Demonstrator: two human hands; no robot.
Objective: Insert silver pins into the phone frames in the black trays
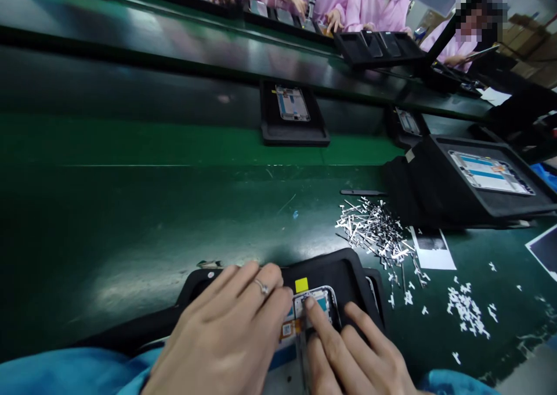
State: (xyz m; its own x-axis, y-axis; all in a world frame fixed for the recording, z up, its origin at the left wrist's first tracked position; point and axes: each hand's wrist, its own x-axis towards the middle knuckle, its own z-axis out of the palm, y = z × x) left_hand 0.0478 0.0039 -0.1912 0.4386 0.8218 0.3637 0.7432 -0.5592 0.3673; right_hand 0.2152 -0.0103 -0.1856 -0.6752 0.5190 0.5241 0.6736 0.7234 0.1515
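Observation:
A phone frame [322,297] with circuit parts, an orange flex cable and blue strips lies in a black foam tray [343,261] in front of me. My left hand [230,319], a ring on one finger, bends closed over the frame's left side, its fingertips partly hidden. From the right, my right hand [348,351] presses its stretched index fingertip onto the frame's upper part. Its other fingers are bent and spread apart, the little gap showing the tray. A yellow tab [301,285] sticks out at the frame's top edge. Both hands cover much of the phone.
Tiny black-and-white strips [376,229] lie piled right of the tray, with white bits [467,311] nearer me. Tweezers [361,192] lie behind them. Stacked foam trays [439,180] hold another phone frame [491,171]. A tray [296,134] sits mid-bench. Co-workers in pink sleeves [369,3] work opposite.

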